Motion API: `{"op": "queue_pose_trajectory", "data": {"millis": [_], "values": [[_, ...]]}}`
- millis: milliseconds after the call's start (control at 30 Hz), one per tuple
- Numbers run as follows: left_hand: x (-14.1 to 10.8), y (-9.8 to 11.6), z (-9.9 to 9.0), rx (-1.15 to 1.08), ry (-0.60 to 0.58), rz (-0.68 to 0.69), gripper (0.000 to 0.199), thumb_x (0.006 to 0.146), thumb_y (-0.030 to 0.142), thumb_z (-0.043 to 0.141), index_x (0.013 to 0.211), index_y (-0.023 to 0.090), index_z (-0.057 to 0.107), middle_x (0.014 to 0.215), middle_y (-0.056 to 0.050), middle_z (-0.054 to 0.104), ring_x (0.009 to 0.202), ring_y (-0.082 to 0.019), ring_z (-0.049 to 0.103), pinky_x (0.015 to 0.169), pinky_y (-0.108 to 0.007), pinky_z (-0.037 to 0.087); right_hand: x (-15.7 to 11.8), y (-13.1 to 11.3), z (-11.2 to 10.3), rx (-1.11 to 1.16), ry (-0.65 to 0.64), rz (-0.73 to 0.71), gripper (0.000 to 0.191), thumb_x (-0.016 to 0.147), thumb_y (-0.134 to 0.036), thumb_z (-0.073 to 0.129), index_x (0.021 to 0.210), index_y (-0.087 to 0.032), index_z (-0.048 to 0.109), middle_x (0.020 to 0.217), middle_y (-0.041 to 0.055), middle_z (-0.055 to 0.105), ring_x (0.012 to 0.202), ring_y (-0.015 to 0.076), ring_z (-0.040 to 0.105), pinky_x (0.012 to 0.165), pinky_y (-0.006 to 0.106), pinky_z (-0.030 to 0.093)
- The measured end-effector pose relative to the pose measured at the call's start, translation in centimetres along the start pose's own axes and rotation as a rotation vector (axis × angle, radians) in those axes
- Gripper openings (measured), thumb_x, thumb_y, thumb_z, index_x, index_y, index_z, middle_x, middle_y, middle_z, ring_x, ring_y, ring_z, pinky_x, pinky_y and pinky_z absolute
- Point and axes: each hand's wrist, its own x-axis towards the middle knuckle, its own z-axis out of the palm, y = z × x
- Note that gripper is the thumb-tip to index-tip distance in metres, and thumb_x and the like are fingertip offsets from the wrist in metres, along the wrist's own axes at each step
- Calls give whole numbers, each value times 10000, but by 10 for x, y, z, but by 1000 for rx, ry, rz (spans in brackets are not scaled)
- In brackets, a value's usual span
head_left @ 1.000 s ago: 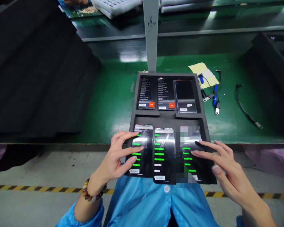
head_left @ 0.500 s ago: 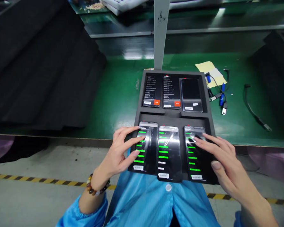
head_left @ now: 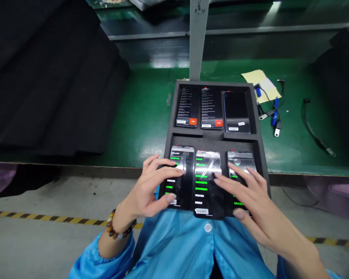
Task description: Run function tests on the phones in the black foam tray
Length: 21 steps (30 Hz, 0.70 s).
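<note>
Two rows of smartphones lie in a black foam tray [head_left: 170, 133] that overhangs the table's front edge. My left hand [head_left: 151, 186] is open over the near left phone [head_left: 187, 190], fingers spread on or just above its screen of green and white text lines. Fingers apart, my right hand [head_left: 256, 205] reaches over the near right phone [head_left: 241, 155], with one fingertip at the edge of the near middle phone [head_left: 206, 193]. In the far row, a left phone [head_left: 187, 104] and a middle phone [head_left: 211, 106] show text and a red button; the right phone's [head_left: 236, 110] screen is dark.
A grey post [head_left: 197, 42] stands behind the tray. To the right on the green table [head_left: 145, 104] lie yellow paper [head_left: 257, 76], a blue pen [head_left: 275, 112], short cables and a separate cable [head_left: 314, 133]. Black cloth [head_left: 52, 89] hangs at left.
My right hand has moved left, from the near right phone towards the near middle one. My left fingers have shifted slightly right across the screen. Text on the near left and right phones has changed.
</note>
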Motion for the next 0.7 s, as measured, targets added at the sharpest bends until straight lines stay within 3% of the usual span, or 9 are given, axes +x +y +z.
{"op": "queue_pose_trajectory", "data": {"millis": [100, 200, 300, 433, 567, 700], "values": [[-1, -2, -2, 12, 13, -9, 397, 1057, 422, 571, 1407, 248, 639, 1343, -75, 775, 1369, -310, 622, 1313, -557, 213, -2, -8, -9, 187, -111, -65, 533, 1162, -511, 414, 1655, -327, 499, 1258, 10, 824, 1515, 276, 578, 1384, 540, 239], [-5, -5, -6, 21, 50, -21, 384, 1059, 398, 565, 1408, 253, 632, 1337, -70, 779, 1351, -299, 632, 1309, -544, 226, -20, -3, -18, 366, -77, -58, 590, 1165, -600, 278, 1594, -312, 563, 1017, -13, 843, 1397, 271, 676, 1390, 506, 236], [-9, -8, -8, 48, 89, -38, 365, 1033, 316, 598, 1389, 253, 642, 1308, -65, 791, 1311, -285, 656, 1297, -528, 261, -39, 10, -15, 276, 105, 15, 590, 1160, -590, 294, 1536, -272, 618, 1169, 37, 841, 1411, 327, 652, 1358, 569, 248], [-12, -8, -7, 82, 140, -31, 333, 990, 215, 624, 1317, 253, 674, 1226, -51, 818, 1240, -274, 694, 1278, -527, 295, -56, 24, -4, 79, 284, 44, 478, 1150, -426, 404, 1519, -233, 640, 1279, 79, 819, 1399, 371, 639, 1283, 636, 305], [-14, -8, -5, 93, 184, 21, 328, 939, 166, 641, 1250, 256, 695, 1126, -39, 841, 1171, -275, 718, 1255, -544, 321, -70, 24, -1, 14, 285, 64, 434, 1110, -330, 437, 1457, -264, 688, 1265, 66, 823, 1358, 395, 667, 1245, 684, 321], [-13, -7, -2, 84, 190, 27, 315, 905, 181, 659, 1201, 272, 720, 1077, -22, 849, 1153, -276, 740, 1254, -551, 340, -79, 17, 0, 39, 257, 51, 426, 1091, -346, 438, 1396, -312, 733, 1208, 27, 837, 1322, 391, 698, 1250, 663, 303]]}}
